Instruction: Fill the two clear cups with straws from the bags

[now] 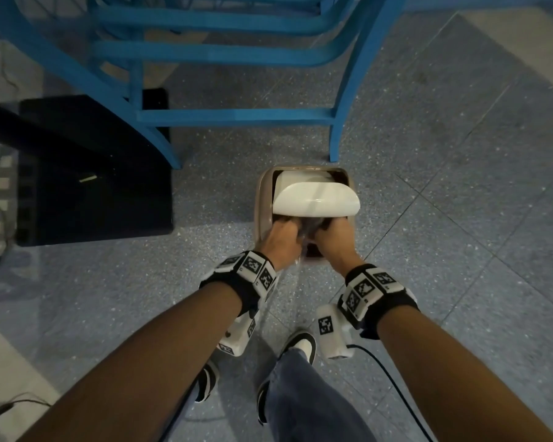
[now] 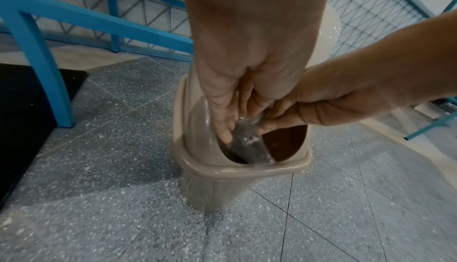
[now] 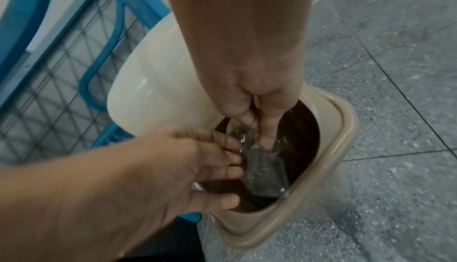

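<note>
- Pinched in right hand: clear bag, crinkly, shiny, see-through.
- Hanging just under that pinch, down inside tan bin.
- Pressed against bag's side: left hand, fingers straight.

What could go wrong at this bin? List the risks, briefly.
1. The swing lid is tipped open just above both hands. If it swings back, it may knock the left hand or the right hand.
2. The clear bag sits in the opening with its end against the bin rim. It could snag there or spring back out when released.
</note>
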{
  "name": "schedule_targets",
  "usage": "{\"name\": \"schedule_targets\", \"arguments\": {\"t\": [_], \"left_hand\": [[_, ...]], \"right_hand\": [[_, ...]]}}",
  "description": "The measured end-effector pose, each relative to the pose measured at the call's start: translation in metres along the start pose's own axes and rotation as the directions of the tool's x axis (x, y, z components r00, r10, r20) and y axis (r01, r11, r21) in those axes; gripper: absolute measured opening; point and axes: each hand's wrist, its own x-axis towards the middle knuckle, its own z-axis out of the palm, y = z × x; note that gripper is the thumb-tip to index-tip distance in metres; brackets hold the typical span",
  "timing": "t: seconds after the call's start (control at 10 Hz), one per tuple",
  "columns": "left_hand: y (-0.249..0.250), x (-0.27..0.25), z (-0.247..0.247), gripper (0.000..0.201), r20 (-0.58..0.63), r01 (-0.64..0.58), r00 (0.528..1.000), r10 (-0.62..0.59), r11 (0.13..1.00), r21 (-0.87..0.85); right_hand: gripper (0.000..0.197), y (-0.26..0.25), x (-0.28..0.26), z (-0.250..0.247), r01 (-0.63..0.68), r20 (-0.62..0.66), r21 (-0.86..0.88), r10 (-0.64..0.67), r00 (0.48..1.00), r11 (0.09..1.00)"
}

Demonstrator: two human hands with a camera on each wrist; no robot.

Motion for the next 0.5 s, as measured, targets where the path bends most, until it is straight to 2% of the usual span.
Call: {"name": "schedule_targets", "arguments": {"t": [0.1, 0.3, 0.4, 0.5], "left_hand": [[-0.005, -0.005, 0.0, 0.041, -0.009, -0.036, 0.999, 0.036, 0.999, -0.001], [-0.005, -0.02, -0.011, 0.037, 0.024, -0.074, 0.997, 0.074, 0.997, -0.012], [0.006, -0.036, -0.028, 0.036, 0.013, -0.074, 0.997, 0.074, 0.997, -0.032], [0.015, -0.064, -0.047, 0.022, 0.06, -0.073, 0.995, 0.075, 0.997, -0.027]], "right_hand": [[0.042, 0.001, 0.0, 0.004, -0.017, 0.077, 0.009, 0.016, 0.997, 1.0], [0.022, -0.003, -0.012, -0.004, 0.077, 0.212, -0.234, -0.027, 0.977, 0.969], [0.022, -0.019, -0.036, -0.016, 0.168, 0.26, -0.282, -0.093, 0.961, 0.944], [0.024, -0.049, -0.076, -0.036, 0.323, 0.365, -0.313, -0.201, 0.909, 0.893]]}}
